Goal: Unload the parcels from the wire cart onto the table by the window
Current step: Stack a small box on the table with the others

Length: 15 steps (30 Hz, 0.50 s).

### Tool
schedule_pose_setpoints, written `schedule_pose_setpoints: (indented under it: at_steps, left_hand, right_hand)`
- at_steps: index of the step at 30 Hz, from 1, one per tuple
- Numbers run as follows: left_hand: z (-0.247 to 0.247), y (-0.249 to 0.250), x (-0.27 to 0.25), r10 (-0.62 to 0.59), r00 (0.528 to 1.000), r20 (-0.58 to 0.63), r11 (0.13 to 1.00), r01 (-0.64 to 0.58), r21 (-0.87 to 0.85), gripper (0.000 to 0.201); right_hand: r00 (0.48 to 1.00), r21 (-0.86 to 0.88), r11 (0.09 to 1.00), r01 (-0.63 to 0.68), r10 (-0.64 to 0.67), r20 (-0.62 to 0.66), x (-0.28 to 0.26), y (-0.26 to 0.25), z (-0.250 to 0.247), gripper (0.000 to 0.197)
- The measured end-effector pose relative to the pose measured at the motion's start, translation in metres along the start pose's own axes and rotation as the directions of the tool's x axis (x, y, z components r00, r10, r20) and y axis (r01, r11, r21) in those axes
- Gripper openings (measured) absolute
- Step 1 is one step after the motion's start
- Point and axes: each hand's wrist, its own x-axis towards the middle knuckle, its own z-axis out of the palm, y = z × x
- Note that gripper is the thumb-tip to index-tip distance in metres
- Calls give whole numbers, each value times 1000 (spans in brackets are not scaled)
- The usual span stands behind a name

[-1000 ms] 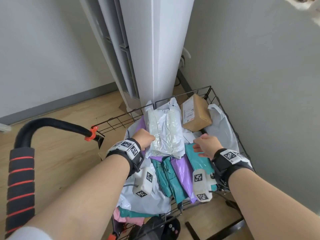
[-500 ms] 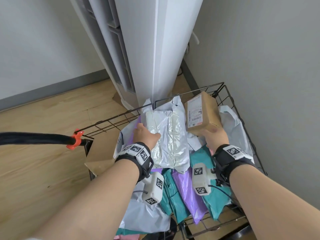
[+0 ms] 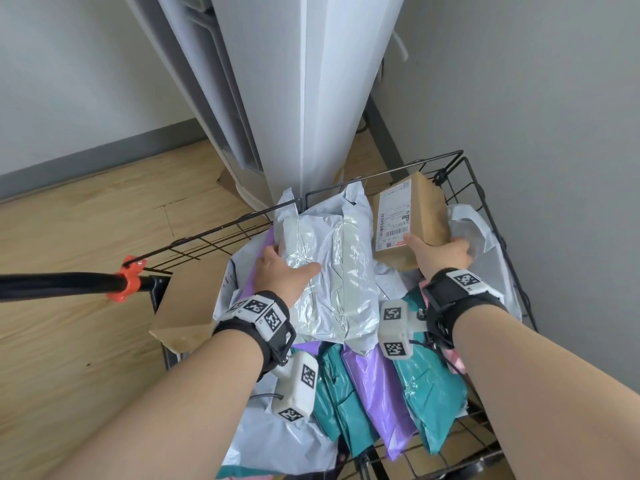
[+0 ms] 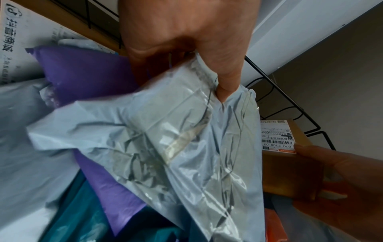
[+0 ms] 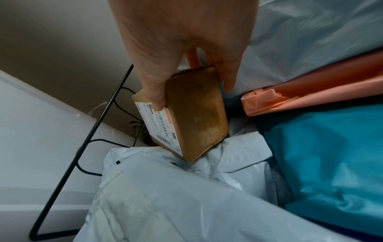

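A black wire cart holds a heap of parcels. My left hand grips a crinkled grey plastic mailer, thumb on top and fingers underneath. My right hand grips a small brown cardboard box with a white shipping label, thumb on the label and fingers round the far side; the box is tilted up off the heap. Under them lie purple, teal and pale grey mailers, and a pink one.
A tall white floor-standing unit stands right behind the cart in the corner. A grey wall runs close along the cart's right side. The cart's black handle with an orange clamp sticks out left over wooden floor.
My right hand went from the teal mailer forward to the cardboard box, took hold of it and tilted it up. My left hand kept its hold on the grey mailer. The view moved closer.
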Motion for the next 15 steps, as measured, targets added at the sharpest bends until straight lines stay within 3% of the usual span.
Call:
schedule_pose_setpoints:
  at_steps: [8, 15]
  left_hand:
    - [-6, 13, -10, -21, 999, 34, 998, 19, 57, 81]
    - [-11, 22, -38, 30, 999, 26, 999, -31, 27, 79]
  right_hand:
    - [1000, 15, 1000, -4, 4, 19, -15, 6, -15, 92]
    - [997, 56, 997, 45, -48, 60, -39, 13, -40, 85]
